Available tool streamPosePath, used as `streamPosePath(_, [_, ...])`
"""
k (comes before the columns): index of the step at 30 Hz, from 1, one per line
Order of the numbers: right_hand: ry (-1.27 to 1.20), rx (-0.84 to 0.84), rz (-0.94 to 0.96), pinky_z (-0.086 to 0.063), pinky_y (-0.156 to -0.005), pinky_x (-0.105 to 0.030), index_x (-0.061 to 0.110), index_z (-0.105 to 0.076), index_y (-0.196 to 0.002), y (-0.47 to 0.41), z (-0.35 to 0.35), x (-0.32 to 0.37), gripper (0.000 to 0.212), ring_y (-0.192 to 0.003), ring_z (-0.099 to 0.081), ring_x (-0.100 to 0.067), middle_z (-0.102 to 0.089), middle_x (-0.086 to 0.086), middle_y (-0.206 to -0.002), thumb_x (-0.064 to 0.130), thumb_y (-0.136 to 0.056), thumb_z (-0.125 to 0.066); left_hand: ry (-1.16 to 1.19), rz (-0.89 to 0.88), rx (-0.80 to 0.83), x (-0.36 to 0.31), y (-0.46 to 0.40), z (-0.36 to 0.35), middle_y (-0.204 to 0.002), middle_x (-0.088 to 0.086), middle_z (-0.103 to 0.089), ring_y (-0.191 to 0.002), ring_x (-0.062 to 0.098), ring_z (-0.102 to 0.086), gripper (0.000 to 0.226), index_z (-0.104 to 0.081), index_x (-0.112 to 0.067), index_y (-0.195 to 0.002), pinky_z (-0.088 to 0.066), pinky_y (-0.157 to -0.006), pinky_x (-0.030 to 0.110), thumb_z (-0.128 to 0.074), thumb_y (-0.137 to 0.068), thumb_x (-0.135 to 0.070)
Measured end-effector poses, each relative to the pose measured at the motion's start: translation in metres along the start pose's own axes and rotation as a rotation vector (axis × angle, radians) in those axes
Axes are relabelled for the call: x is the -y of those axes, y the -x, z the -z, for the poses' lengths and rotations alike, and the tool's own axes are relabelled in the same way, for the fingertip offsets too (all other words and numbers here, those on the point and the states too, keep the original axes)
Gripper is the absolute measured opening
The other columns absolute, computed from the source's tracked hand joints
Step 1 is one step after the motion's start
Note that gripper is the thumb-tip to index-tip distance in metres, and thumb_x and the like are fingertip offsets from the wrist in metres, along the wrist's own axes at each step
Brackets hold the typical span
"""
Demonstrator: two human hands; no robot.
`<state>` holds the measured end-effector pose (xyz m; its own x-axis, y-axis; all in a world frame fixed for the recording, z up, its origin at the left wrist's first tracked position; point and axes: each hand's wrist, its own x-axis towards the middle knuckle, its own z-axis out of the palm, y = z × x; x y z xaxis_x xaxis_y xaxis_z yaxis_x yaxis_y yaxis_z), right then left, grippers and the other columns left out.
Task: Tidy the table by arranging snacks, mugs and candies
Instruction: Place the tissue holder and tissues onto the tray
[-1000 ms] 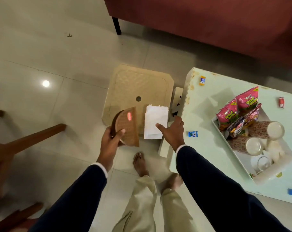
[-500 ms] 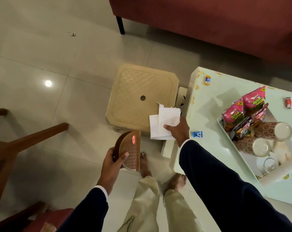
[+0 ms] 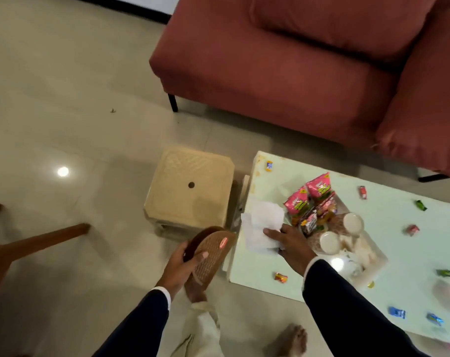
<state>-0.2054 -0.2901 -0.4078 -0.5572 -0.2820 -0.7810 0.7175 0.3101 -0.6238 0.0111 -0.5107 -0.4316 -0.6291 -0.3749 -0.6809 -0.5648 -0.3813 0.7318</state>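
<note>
The pale green rectangular desk [image 3: 388,228] carries one shallow white tray [image 3: 378,256] near its left end. In the tray lie two pink snack packets [image 3: 319,188] side by side at the far corner, one darker packet just nearer, and two patterned brown mugs [image 3: 329,242] on their sides, white mouths facing up and right, long axes running toward the desk's left edge.

Ten small wrapped candies [image 3: 363,192] are scattered singly over the bare desk: one by the far left corner, one near the front edge, the rest right of the tray.

The right hand [image 3: 290,240] pinches a few crumpled white paper tissues [image 3: 262,228] over the desk's left end. The left hand [image 3: 180,264] grips a brown woven slipper [image 3: 211,256], sole up, its length slanting from upper right to lower left, over the floor beside one beige plastic stool [image 3: 187,189].
</note>
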Motion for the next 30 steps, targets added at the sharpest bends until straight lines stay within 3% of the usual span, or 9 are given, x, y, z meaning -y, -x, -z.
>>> streamPosePath(5, [-0.018,0.126,0.193,-0.059,-0.066,-0.031,0.009,-0.075,-0.109,0.097,0.091,0.047,0.028,-0.092,-0.074,-0.021,-0.077,-0.010,-0.107,0.013,-0.081,-0.077,-0.168,-0.101,0.096,-0.036,0.051,-0.093,-0.105,-0.007,-0.077,-0.100,0.011,-0.072,0.044,-0.064,-0.029,-0.115,-0.056,-0.077,0.022,-0.084,-0.077,-0.039])
streamPosePath(9, [0.073,0.137,0.352,-0.059,-0.072,-0.034,0.012,-0.076,-0.111,0.178,0.188,0.080,0.032,-0.092,-0.074,-0.023,-0.077,-0.013,-0.109,0.021,-0.081,-0.080,-0.316,-0.200,0.130,-0.059,0.110,-0.183,-0.109,-0.011,-0.074,-0.104,0.011,-0.070,0.050,-0.061,-0.039,-0.113,-0.058,-0.082,0.025,-0.087,-0.071,-0.044])
streamPosePath(13, [0.197,0.203,0.523,-0.060,-0.074,-0.029,0.019,-0.077,-0.107,0.256,0.268,0.123,0.032,-0.092,-0.074,-0.022,-0.078,-0.005,-0.106,0.028,-0.077,-0.084,-0.461,-0.340,0.178,-0.099,0.166,-0.267,-0.113,-0.010,-0.072,-0.107,0.012,-0.069,0.055,-0.059,-0.050,-0.113,-0.059,-0.088,0.030,-0.089,-0.066,-0.044])
streamPosePath(16, [0.266,0.333,0.632,-0.059,-0.076,-0.028,0.020,-0.076,-0.109,0.298,0.302,0.159,0.032,-0.096,-0.074,-0.022,-0.077,-0.004,-0.108,0.027,-0.079,-0.084,-0.557,-0.481,0.202,-0.139,0.192,-0.316,-0.116,-0.008,-0.072,-0.109,0.013,-0.068,0.065,-0.058,-0.045,-0.121,-0.057,-0.094,0.034,-0.091,-0.066,-0.039])
streamPosePath(20, [0.116,0.691,0.619,-0.060,-0.077,-0.031,0.012,-0.072,-0.112,0.330,0.321,0.186,0.032,-0.096,-0.074,-0.024,-0.075,-0.009,-0.110,0.015,-0.082,-0.081,-0.609,-0.625,0.197,-0.175,0.218,-0.358,-0.105,-0.022,-0.071,-0.101,-0.002,-0.067,0.063,-0.057,-0.041,-0.118,-0.052,-0.084,0.012,-0.092,-0.068,-0.024])
streamPosePath(22, [0.105,0.783,0.609,-0.060,-0.077,-0.032,0.010,-0.070,-0.111,0.334,0.324,0.191,0.029,-0.092,-0.074,-0.023,-0.076,-0.008,-0.106,0.009,-0.083,-0.078,-0.625,-0.685,0.197,-0.182,0.225,-0.371,-0.098,-0.032,-0.070,-0.093,-0.010,-0.066,0.057,-0.057,-0.039,-0.113,-0.048,-0.078,0.005,-0.091,-0.068,-0.025])
streamPosePath(23, [0.175,0.729,0.635,-0.060,-0.078,-0.033,0.010,-0.070,-0.110,0.333,0.323,0.194,0.028,-0.092,-0.074,-0.023,-0.076,-0.007,-0.105,0.009,-0.083,-0.079,-0.616,-0.702,0.200,-0.184,0.227,-0.376,-0.100,-0.032,-0.070,-0.093,-0.011,-0.066,0.057,-0.058,-0.041,-0.113,-0.048,-0.077,0.005,-0.091,-0.068,-0.029])
streamPosePath(27, [0.696,0.185,0.871,-0.061,-0.085,-0.037,0.017,-0.073,-0.108,0.321,0.323,0.204,0.027,-0.093,-0.071,-0.014,-0.076,0.004,-0.103,0.020,-0.082,-0.082,-0.653,-0.705,0.217,-0.195,0.224,-0.381,-0.109,-0.033,-0.066,-0.105,-0.009,-0.063,0.078,-0.045,-0.061,-0.123,-0.049,-0.079,0.005,-0.092,-0.066,-0.039])
streamPosePath(30, [0.947,0.142,1.004,-0.053,-0.068,-0.018,0.031,-0.067,-0.097,0.322,0.322,0.211,0.020,-0.083,-0.064,-0.001,-0.069,0.018,-0.090,0.023,-0.084,-0.080,-0.658,-0.664,0.231,-0.198,0.217,-0.378,-0.115,-0.025,-0.063,-0.102,-0.007,-0.063,0.074,-0.044,-0.049,-0.125,-0.050,-0.077,0.005,-0.091,-0.070,-0.037])
